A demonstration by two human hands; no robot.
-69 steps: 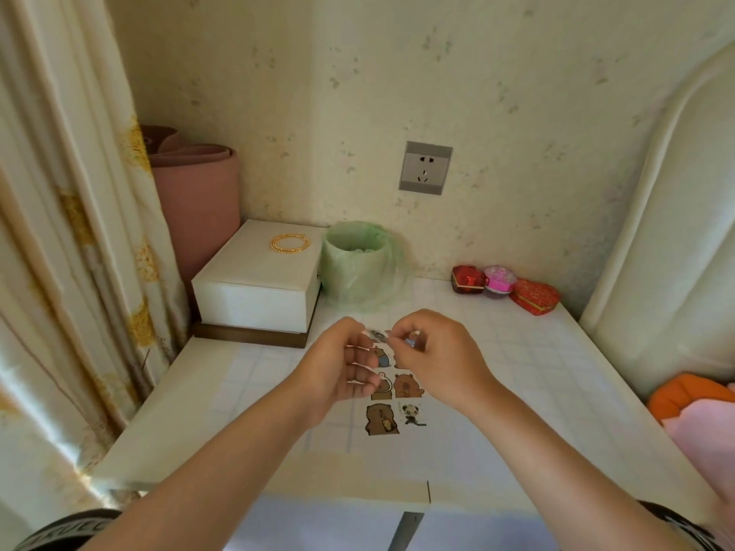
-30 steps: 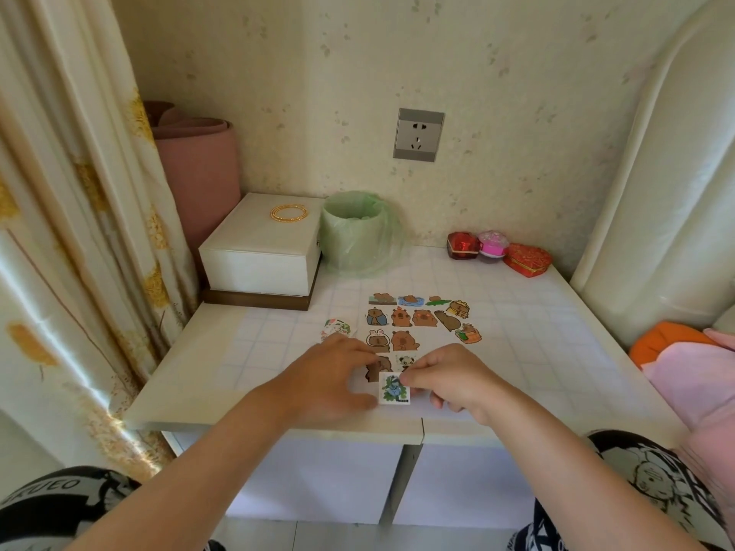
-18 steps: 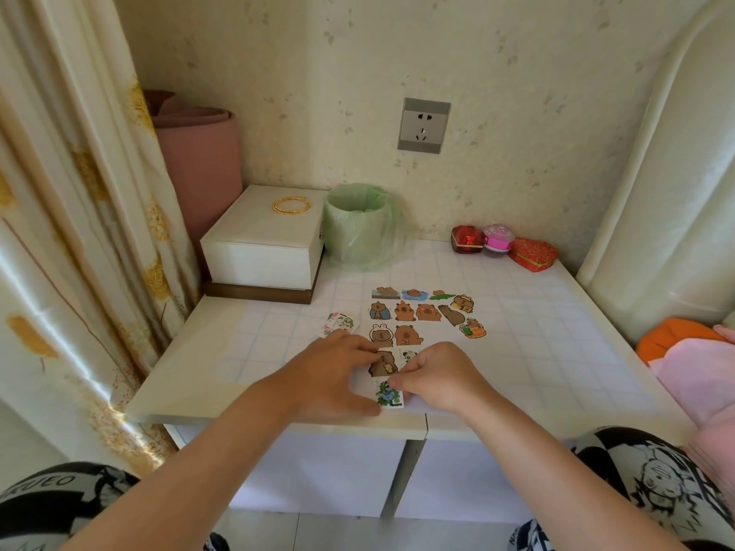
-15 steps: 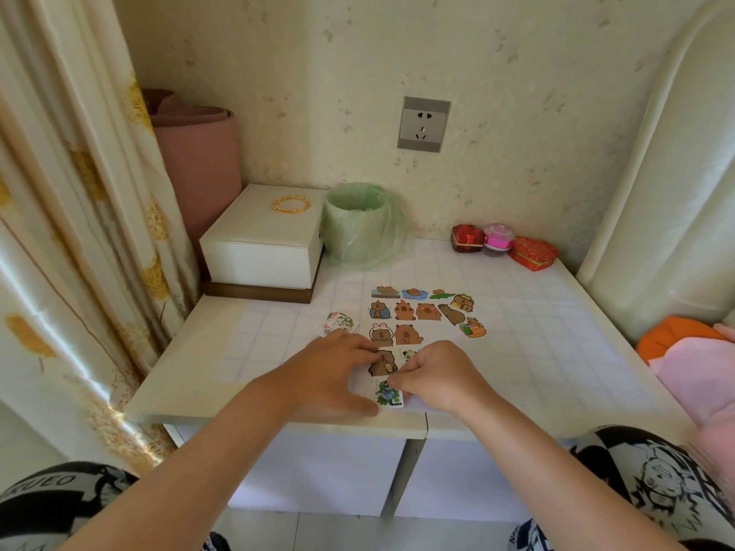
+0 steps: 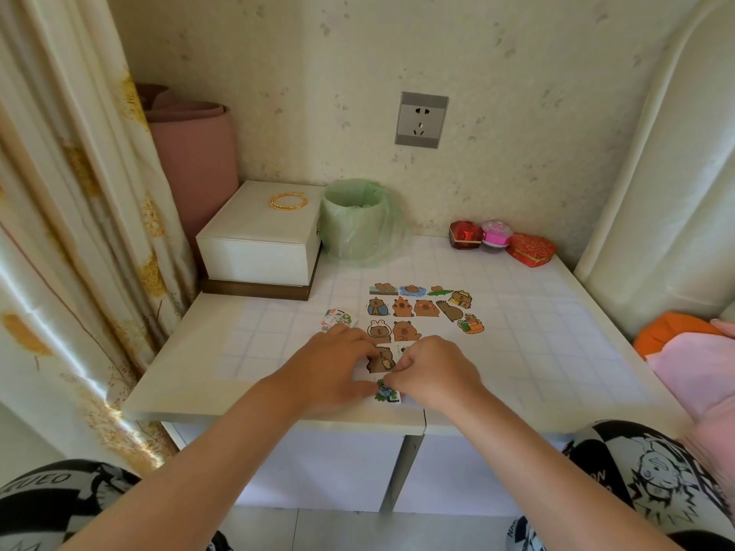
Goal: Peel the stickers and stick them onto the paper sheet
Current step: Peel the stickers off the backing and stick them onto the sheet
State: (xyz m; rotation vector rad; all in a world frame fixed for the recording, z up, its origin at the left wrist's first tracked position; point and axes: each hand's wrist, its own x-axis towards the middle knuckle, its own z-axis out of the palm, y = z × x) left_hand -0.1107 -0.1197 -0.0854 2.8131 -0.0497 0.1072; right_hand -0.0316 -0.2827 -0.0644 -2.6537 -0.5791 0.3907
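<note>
At the near edge of the table both hands meet over one green sticker, which lies on the paper sheet just below the rows already placed. My read is that it is being set down.

The left hand lies on the sheet with fairly straight fingers, its thumb against the sticker's left side. The right hand is curled, its fingertips pinching the sticker's top right corner.

What worries me:
- The sticker sits very near the table's front edge. If it lands too low it may overhang the sheet.
- If the right fingers lift before it is pressed flat, the corner may cling to them and crease.
- The brown sticker is just above, so a slight drift upward would overlap it.
- If the left hand shifts its weight, the sheet may slide.

Counted: two hands, one green sticker in hand and thirteen stickers showing on the sheet beyond it, one of them half hidden by the right hand. One small stack of unpeeled stickers sits just beside the left hand, and I cannot tell how many it holds. At the back stand three small trinket boxes, one white box and one green-lined bin.
</note>
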